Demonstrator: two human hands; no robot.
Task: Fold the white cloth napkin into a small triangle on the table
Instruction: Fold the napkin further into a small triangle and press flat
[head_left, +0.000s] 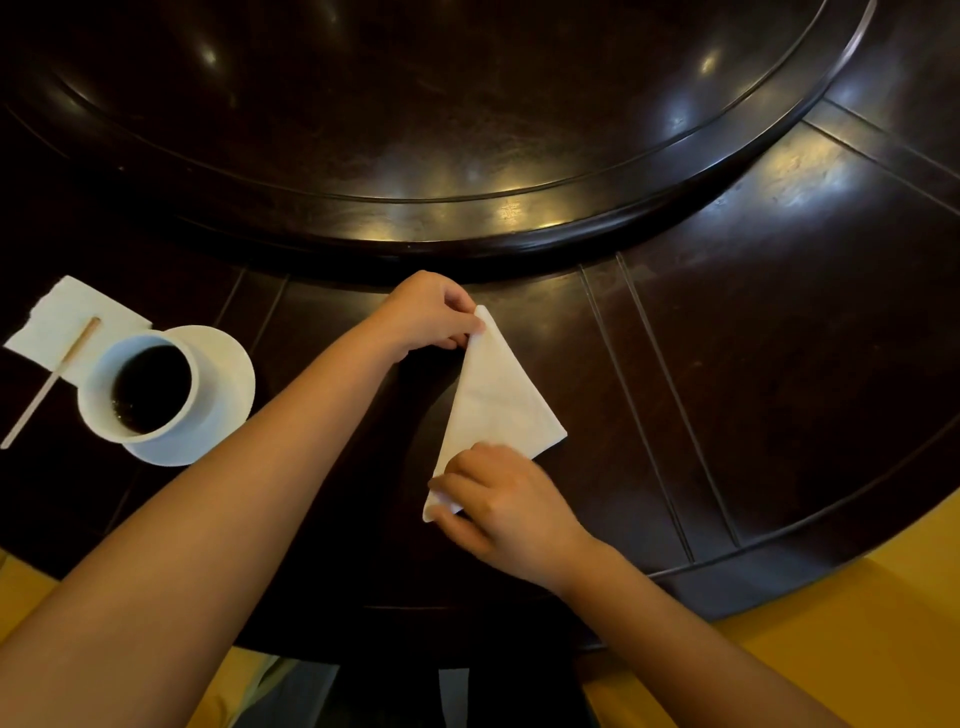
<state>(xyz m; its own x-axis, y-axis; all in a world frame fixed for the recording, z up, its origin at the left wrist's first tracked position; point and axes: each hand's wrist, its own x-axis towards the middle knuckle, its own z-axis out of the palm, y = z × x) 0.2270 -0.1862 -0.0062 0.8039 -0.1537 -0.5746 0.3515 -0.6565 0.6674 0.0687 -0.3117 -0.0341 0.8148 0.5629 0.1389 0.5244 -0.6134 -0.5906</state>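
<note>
Napkin (496, 395) is lying flat on the dark worktop (727, 364), already in a triangle, long edge running from the far tip down to the near tip, third corner pointing right. Left hand (426, 312) is pinching the far tip, its fingers (462, 300) curled and clamped on the cloth. Right hand (506, 499) is gripping the near tip, fingers curled round it with the corner poking out beneath. Handling read: it's looking light, thin and limp, so it won't be holding a crease unless pressed, and layers are likely sliding on each other (glossy worktop isn't helping with grip either). Best hold is at the corners, as both hands are doing now, keeping the layers stacked together; grabbing mid-panel would be bunching it. Not fragile, no force concern. For a smaller triangle I'd be bringing one tip over onto the other, then flattening the fold. Watch the coffee cup (148, 387) on its saucer (228, 382) just beside the left forearm, spill risk on white cloth.
</note>
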